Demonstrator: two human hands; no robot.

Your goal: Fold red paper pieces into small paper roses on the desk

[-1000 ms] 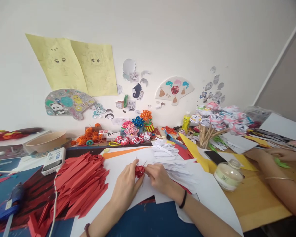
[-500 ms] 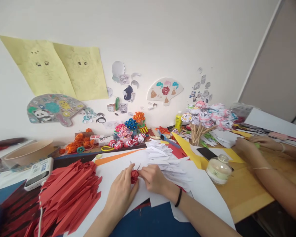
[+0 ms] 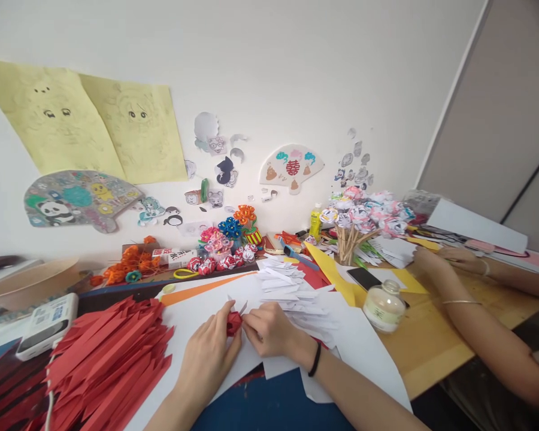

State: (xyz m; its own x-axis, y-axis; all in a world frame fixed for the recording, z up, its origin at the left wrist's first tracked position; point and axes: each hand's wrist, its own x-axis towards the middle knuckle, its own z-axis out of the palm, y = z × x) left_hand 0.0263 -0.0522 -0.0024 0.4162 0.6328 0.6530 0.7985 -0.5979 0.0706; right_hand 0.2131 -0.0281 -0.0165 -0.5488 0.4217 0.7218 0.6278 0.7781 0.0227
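In the head view, the red folded paper piece [image 3: 234, 324] was at the near middle, above a large white sheet [image 3: 371, 365], with pale pointed tips sticking up from it. The left hand [image 3: 210, 346] had its left side between thumb and fingers, closed firmly around it; the right hand [image 3: 269, 330] pinched its right edge, thumb and finger drawn together, the exact contact partly hidden. A heap of red paper strips [image 3: 112, 359] spread to the left of the hands, and white paper strips [image 3: 296, 293] lay just beyond the right hand. Farther right stood a bottle [image 3: 383, 311] near a dark phone [image 3: 363, 277]. White-and-pink paper flowers [image 3: 363, 212] on sticks stood at the far right, and a co-worker's arm [image 3: 489, 335] rested over the wooden tabletop [image 3: 431, 353].
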